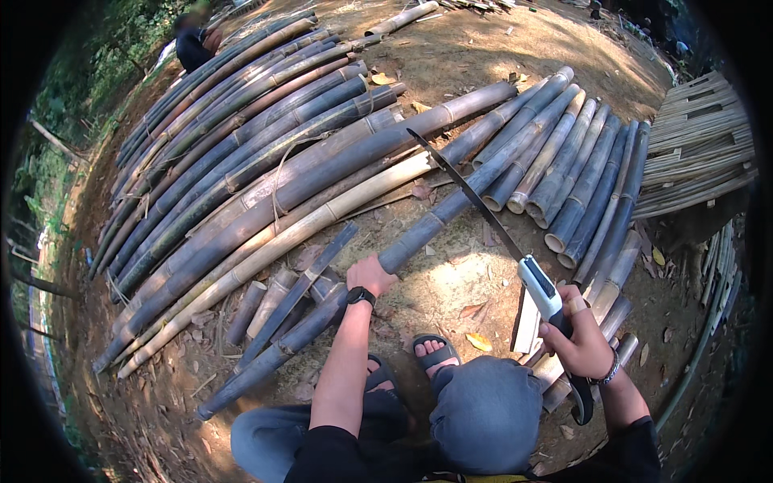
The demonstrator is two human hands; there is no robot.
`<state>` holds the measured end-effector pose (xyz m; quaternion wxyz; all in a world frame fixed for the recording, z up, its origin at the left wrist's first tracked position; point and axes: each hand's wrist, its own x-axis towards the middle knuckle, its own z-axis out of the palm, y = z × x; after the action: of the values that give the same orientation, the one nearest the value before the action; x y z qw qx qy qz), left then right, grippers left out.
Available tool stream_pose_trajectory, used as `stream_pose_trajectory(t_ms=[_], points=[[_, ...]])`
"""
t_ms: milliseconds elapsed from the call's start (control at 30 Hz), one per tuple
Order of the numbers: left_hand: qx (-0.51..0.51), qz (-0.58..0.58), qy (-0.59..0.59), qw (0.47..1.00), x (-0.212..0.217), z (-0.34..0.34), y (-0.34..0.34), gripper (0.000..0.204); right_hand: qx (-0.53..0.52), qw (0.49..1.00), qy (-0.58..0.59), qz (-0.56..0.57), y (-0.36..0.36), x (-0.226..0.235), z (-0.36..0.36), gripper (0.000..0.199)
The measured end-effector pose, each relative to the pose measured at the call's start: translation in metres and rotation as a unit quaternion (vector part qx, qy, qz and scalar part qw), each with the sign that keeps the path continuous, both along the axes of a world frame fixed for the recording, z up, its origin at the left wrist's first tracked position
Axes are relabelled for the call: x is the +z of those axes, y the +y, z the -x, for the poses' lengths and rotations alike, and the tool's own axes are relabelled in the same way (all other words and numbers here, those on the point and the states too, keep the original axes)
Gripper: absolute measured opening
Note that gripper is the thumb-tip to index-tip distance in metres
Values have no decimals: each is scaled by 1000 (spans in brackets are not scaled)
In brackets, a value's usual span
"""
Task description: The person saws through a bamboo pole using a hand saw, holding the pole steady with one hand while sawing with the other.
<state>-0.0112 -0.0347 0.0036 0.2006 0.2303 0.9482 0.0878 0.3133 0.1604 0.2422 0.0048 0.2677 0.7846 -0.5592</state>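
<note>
Left hand point(370, 275) is gripping dark bamboo pole point(427, 224), running 7 to 1 o'clock; right hand point(576, 342) is clamping saw point(541, 288), blade point(481, 204) crossing above, contact unclear. No cut is showing; shorter lengths point(586, 181) are lying at 2 o'clock, seemingly done; long poles point(266, 145) at 10, seemingly remaining.

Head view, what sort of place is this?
Likely an outdoor bamboo-working yard: long bamboo poles and shorter lengths lie in rows on the dirt ground, and the right hand holds a saw.
</note>
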Motion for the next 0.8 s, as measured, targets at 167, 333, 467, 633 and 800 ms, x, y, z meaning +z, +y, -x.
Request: stream_pose_trajectory(t_ms=[167,333,467,633,800], points=[[-18,-2,-117,993,-12,43,-6,69,-73,992,25,-103,-10,-80,-46,44],[-62,-85,-49,993,-21,59,-16,78,-100,988,10,-117,-15,-148,-63,47],[-70,-47,170,982,-13,-3,1,73,-107,989,-24,-98,-12,-165,-55,44],[12,-25,118,993,-14,9,3,61,-66,991,47,-110,-10,-170,-20,43],[-45,-19,-53,997,0,33,5,57,-33,995,53,-84,-7,-159,-7,43]])
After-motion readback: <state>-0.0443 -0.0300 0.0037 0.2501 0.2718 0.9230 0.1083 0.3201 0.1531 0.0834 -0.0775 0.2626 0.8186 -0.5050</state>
